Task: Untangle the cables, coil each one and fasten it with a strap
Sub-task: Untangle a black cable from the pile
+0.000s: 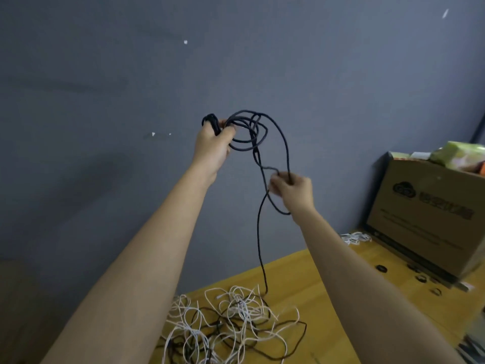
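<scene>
A dark cable (262, 258) hangs in the air in front of a grey wall. My left hand (212, 145) is raised high and grips a bundle of its loops near the top. Lower and to the right, my right hand (294, 189) pinches a strand of the same cable. One strand drops straight down from the loops to a tangled heap of white and black cables (236, 327) lying on the yellow table (328, 292).
A cardboard box (430, 216) with green packets on top stands at the table's right end. Several small dark strap rolls (381, 268) lie in front of it. A small bunch of white cable (354, 237) rests beside the box.
</scene>
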### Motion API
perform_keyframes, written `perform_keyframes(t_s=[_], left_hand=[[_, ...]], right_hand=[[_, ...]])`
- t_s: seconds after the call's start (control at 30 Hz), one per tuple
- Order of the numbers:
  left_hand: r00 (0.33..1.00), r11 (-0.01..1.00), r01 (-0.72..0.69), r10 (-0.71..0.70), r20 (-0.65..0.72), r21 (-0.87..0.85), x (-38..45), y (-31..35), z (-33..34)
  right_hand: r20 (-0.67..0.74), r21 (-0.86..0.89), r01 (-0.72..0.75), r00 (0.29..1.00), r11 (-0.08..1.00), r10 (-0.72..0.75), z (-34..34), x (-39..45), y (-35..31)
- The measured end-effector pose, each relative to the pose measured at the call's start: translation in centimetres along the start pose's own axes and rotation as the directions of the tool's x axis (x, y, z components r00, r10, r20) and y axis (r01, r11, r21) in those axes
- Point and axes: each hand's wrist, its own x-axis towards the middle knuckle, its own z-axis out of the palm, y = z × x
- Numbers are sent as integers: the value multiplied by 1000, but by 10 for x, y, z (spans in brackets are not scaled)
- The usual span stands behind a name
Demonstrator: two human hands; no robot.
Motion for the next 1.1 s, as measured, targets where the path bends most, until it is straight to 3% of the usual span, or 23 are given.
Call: perform_keyframes(t_s=[0.13,0.23,0.3,0.43,0.53,0.7,0.77,0.87,0.97,1.1], left_hand=[[999,1000,-24,24,-49,-13,13,8,-11],[997,1000,-1,3,-81,20,15,4,-18],[996,997,26,-21,-86,67,11,-8,-21],[987,948,162,-152,-59,274,-17,-72,-27],[935,830,339,-348,-64,444,-55,-144,-34],[831,601,433,-555,-39,672,-150,-233,-41],[780,541,460,-625,-30,704,-184,-255,-43],[718,474,480,-696,-20,738,-220,-279,-43],[660,447,493,-751,14,746,-247,-296,-40],[611,424,490,-790,47,762,-269,-310,-29]], right_hand=[[-166,303,160,980,940,-113,-7,19,-50],[-162,376,204,975,904,-153,-11,22,-68],[-82,247,140,989,959,-123,-13,20,-52],[111,90,-157,983,984,147,-15,-3,37],[167,74,-365,922,928,349,-12,-45,117],[136,-330,-495,818,804,559,-18,-133,244],[77,-314,-582,772,750,631,-25,-169,274],[53,-112,-742,659,661,750,-33,-208,293],[55,-70,-789,608,610,792,-45,-228,299],[-42,-347,-672,708,654,705,-58,-235,313]])
